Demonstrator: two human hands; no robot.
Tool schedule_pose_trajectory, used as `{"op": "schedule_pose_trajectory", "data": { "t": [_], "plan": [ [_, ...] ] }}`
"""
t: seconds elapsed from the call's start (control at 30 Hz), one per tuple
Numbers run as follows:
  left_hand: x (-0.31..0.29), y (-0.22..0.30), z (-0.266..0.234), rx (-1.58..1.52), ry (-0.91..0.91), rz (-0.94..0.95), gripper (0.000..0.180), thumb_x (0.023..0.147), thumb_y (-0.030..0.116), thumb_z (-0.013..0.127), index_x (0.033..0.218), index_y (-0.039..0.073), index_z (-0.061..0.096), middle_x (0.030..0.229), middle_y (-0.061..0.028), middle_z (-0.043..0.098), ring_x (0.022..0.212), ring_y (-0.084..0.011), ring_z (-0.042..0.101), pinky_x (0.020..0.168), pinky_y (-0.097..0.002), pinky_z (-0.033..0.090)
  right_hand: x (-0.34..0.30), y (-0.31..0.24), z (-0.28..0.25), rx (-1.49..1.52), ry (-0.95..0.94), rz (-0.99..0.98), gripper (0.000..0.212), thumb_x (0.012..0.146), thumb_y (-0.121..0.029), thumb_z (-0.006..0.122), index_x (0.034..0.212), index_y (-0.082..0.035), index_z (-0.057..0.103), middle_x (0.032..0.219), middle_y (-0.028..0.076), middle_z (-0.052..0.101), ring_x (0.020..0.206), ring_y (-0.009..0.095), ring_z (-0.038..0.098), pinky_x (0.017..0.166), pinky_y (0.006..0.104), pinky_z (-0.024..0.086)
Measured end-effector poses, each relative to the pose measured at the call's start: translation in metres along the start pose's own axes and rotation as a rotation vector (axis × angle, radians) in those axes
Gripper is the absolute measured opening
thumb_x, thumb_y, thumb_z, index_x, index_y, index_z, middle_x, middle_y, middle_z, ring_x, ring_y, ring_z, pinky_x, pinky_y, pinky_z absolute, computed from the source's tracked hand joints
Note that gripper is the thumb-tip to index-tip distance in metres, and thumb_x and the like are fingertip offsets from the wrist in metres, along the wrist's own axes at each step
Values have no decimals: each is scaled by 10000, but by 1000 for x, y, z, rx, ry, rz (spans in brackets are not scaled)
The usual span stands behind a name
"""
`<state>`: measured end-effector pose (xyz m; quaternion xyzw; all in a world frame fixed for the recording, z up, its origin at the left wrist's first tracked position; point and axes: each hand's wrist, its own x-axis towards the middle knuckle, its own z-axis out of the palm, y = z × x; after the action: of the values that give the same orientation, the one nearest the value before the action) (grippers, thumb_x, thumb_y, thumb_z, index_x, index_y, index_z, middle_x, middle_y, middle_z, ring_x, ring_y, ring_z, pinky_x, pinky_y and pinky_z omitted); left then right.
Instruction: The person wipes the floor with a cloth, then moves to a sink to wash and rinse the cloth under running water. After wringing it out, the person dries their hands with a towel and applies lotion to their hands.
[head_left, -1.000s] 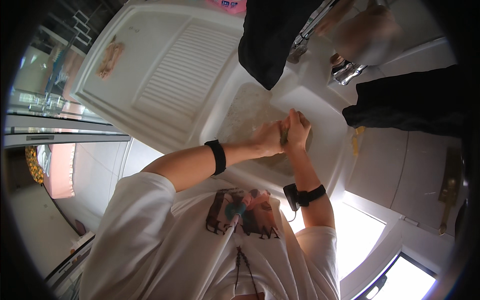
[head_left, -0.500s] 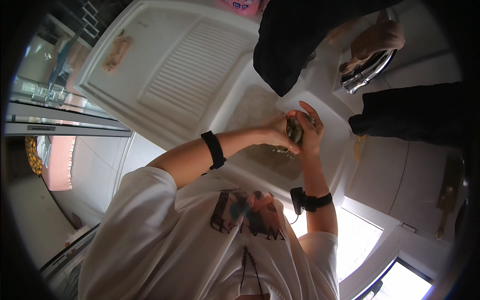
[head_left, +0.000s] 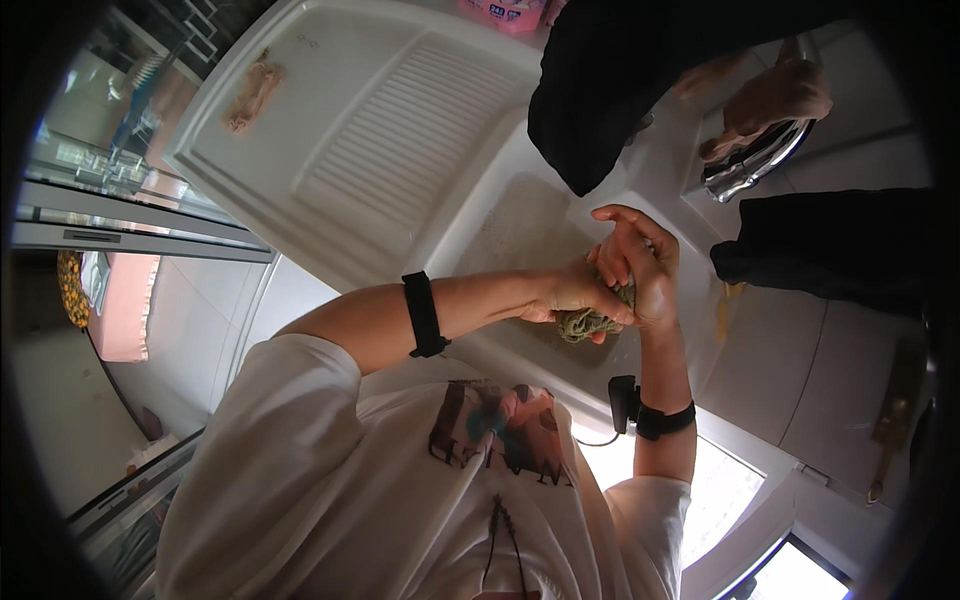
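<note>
A wet, bunched greenish cloth (head_left: 588, 323) is squeezed between both my hands over the sink basin. My left hand (head_left: 572, 292) reaches in from the left with its fingers and thumb closed round the bundle. My right hand (head_left: 645, 268) wraps it from the other side, wrist bent, with the index finger lifted along the top. Folds of the cloth bulge out below the hands, while the rest is hidden inside the grip. Beneath lies the white basin (head_left: 468, 252), whose bottom looks brownish and wet.
Left of the basin is a ridged washboard (head_left: 410, 125) with a pinkish crumpled item (head_left: 255, 95) beyond it. Black fabric (head_left: 590, 100) hangs over the basin's far side; another black piece (head_left: 830, 245) hangs right. A brownish cloth-like thing (head_left: 780, 100) drapes over the chrome faucet (head_left: 735, 180).
Both hands have shifted slightly right and nearer to me with the cloth. My right wrist has turned, and more of the cloth now bulges out below. Drops fell from it earlier.
</note>
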<state>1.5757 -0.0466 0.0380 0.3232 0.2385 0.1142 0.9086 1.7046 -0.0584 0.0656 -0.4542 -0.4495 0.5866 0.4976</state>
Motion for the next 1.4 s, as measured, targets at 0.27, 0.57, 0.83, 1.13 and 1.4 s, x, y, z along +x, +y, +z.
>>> {"op": "schedule_pose_trajectory", "data": {
  "t": [0.27,0.57,0.83,1.13,1.4],
  "plan": [
    [14,-3,-8,699,445,182,335,632,108,734,890,-19,561,708,-105,623,636,-185,615,545,-321,474,16,19,7,-3,365,-20,241,943,-102,436,907,68,603,532,-6,403,461,72,326,475,253,321],
    [39,-19,-53,1260,617,426,282,722,207,644,904,0,583,815,-210,651,765,-419,617,655,-437,499,48,71,11,-68,762,54,220,848,-53,432,808,60,616,531,18,452,460,96,419,453,263,347],
    [35,-12,-68,1411,637,270,302,736,240,625,902,-11,607,861,-220,648,768,-395,634,701,-456,511,65,98,6,141,820,180,204,804,-41,431,829,65,604,588,34,493,509,129,453,498,266,381],
    [-11,0,-83,1088,763,-162,290,643,219,742,761,-24,639,622,-145,645,611,-252,667,627,-382,531,62,196,-104,-316,494,574,379,927,-315,496,1202,-64,565,1098,105,589,1023,250,542,924,385,404],
    [-101,-2,-120,764,1073,-58,308,587,201,713,740,-50,618,570,-137,625,551,-210,647,564,-326,512,11,378,-286,-1521,-59,269,455,927,-396,452,1188,-47,581,1192,161,578,1152,292,505,1006,401,351]
  ]
}}
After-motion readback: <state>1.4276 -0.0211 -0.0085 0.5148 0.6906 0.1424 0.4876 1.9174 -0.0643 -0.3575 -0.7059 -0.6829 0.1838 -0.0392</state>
